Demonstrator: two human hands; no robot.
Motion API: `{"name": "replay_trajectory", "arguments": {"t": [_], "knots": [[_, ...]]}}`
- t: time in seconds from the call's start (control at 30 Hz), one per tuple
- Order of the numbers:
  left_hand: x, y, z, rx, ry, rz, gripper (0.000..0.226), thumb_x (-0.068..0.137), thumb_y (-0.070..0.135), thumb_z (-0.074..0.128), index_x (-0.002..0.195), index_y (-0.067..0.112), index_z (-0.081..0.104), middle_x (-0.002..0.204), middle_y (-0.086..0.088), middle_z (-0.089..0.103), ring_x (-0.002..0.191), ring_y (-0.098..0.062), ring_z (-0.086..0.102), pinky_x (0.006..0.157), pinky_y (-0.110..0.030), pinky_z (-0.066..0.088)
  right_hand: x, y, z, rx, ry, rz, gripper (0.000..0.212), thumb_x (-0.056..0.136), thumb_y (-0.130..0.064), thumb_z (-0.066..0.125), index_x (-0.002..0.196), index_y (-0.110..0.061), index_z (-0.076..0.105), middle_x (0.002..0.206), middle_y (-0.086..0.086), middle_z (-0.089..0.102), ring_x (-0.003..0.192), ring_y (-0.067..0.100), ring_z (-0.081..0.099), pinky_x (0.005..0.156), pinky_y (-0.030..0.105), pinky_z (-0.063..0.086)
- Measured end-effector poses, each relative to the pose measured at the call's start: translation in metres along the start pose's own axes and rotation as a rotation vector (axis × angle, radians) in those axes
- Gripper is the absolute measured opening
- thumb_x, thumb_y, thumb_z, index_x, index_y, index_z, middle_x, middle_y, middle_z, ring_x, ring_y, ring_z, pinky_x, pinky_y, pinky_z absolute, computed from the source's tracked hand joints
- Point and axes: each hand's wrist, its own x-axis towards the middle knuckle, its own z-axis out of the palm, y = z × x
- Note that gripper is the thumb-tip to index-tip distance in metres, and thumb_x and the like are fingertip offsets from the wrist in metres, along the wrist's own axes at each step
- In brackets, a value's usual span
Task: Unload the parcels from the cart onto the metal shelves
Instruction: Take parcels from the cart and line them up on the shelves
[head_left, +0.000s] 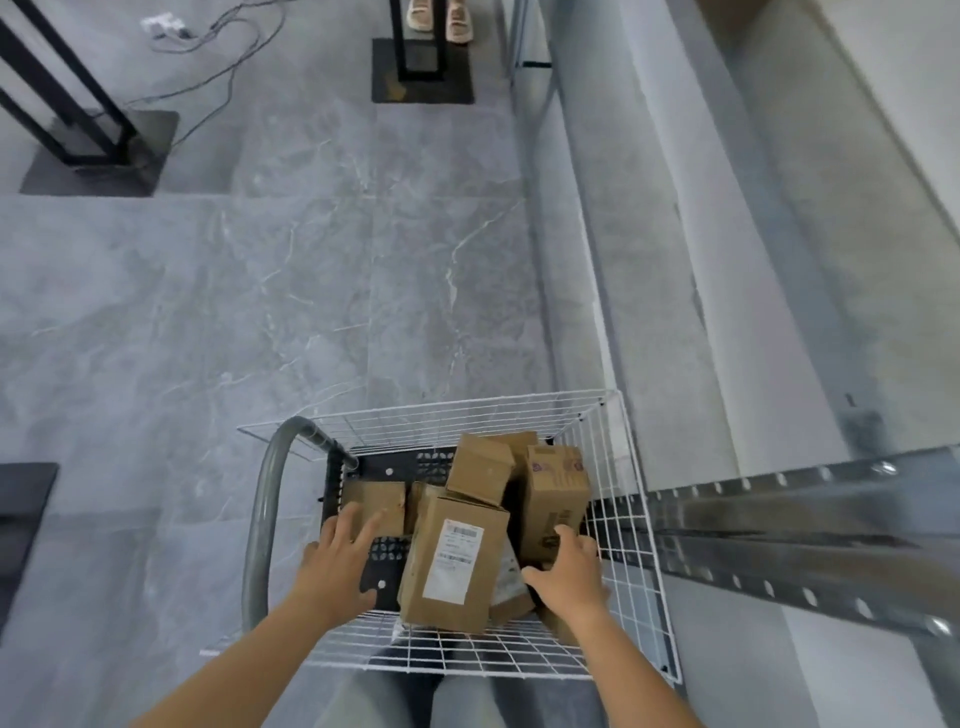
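Observation:
A white wire-mesh cart (631, 525) stands below me with several brown cardboard parcels inside. The nearest parcel (452, 561) is tall and carries a white shipping label. My left hand (340, 561) hovers just left of it with fingers spread, over the cart's black floor and near a smaller parcel (376, 501). My right hand (569, 574) reaches in on the labelled parcel's right side, fingers loosely bent, close to another upright parcel (556, 499). Neither hand holds anything. The metal shelves (779, 525) rise at the right of the cart.
A grey tubular cart handle (270, 499) curves up on the left. Grey marble floor spreads ahead. Black stand bases (93, 156) sit at far left and top centre, with loose cables on the floor. Someone's shoes (439, 18) show at the top.

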Motion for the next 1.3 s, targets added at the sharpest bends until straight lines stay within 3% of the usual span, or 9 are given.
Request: {"name": "replay_trajectory", "arguments": {"t": [0.1,0.33,0.53,0.8,1.0,1.1,1.3], "knots": [[0.021,0.006,0.015,-0.074,-0.034,-0.036,0.096,0.081,0.041,0.060,0.149,0.032,-0.008,0.156,-0.008,-0.008,0.141,-0.031,0.011,0.106,-0.041,0.036,0.027,0.006,0.010,0.022,-0.051,0.001,0.072,0.086,-0.038,0.062,0.146,-0.019,0.025,0.139,0.009,0.034,0.119,0.025,0.047,0.089,0.030,0.042],[0.063,0.024,0.059,-0.301,-0.072,-0.114,0.110,0.074,0.046,0.071,0.147,0.039,-0.011,0.156,-0.005,-0.009,0.137,-0.037,0.023,0.104,-0.047,0.040,0.074,0.018,0.040,0.023,-0.166,-0.039,0.075,0.084,-0.030,0.067,0.144,-0.019,0.024,0.138,0.011,0.036,0.124,0.028,0.043,0.098,0.038,0.043],[0.091,0.027,0.091,-0.434,-0.101,-0.162,0.114,0.070,0.042,0.075,0.148,0.036,-0.008,0.156,-0.002,-0.005,0.142,-0.033,0.015,0.105,-0.053,0.037,0.113,0.021,0.078,0.091,-0.208,-0.048,0.088,0.082,-0.033,0.071,0.149,-0.022,0.016,0.147,0.010,0.031,0.132,0.031,0.036,0.108,0.045,0.036],[0.104,0.030,0.132,-0.572,-0.178,-0.226,0.115,0.075,0.038,0.075,0.148,0.034,-0.013,0.157,-0.001,-0.005,0.141,-0.033,0.015,0.110,-0.049,0.032,0.146,0.028,0.124,0.291,-0.283,0.046,0.090,0.084,-0.024,0.072,0.151,-0.014,0.013,0.149,0.011,0.033,0.134,0.029,0.039,0.103,0.037,0.038],[0.114,0.039,0.153,-0.937,-0.237,-0.366,0.118,0.070,0.033,0.081,0.151,0.029,-0.006,0.157,-0.008,0.014,0.143,-0.030,0.019,0.115,-0.045,0.025,0.157,0.038,0.151,0.384,-0.348,0.117,0.083,0.085,-0.010,0.067,0.150,-0.014,0.015,0.142,0.009,0.044,0.128,0.027,0.045,0.101,0.037,0.041],[0.113,0.048,0.157,-1.160,-0.276,-0.433,0.104,0.074,0.022,0.079,0.151,0.020,0.009,0.149,-0.005,0.034,0.138,-0.024,0.031,0.110,-0.035,0.029,0.157,0.039,0.160,0.463,-0.399,0.152,0.075,0.086,-0.004,0.061,0.148,-0.018,0.021,0.127,0.001,0.052,0.121,0.020,0.048,0.105,0.039,0.039],[0.101,0.057,0.142,-1.296,-0.360,-0.514,0.099,0.070,0.021,0.075,0.150,0.018,0.017,0.145,-0.004,0.041,0.129,-0.023,0.043,0.106,-0.035,0.037,0.143,0.031,0.154,0.611,-0.427,0.184,0.072,0.084,0.002,0.057,0.145,-0.022,0.030,0.129,0.001,0.055,0.120,0.023,0.050,0.105,0.044,0.041]]}}
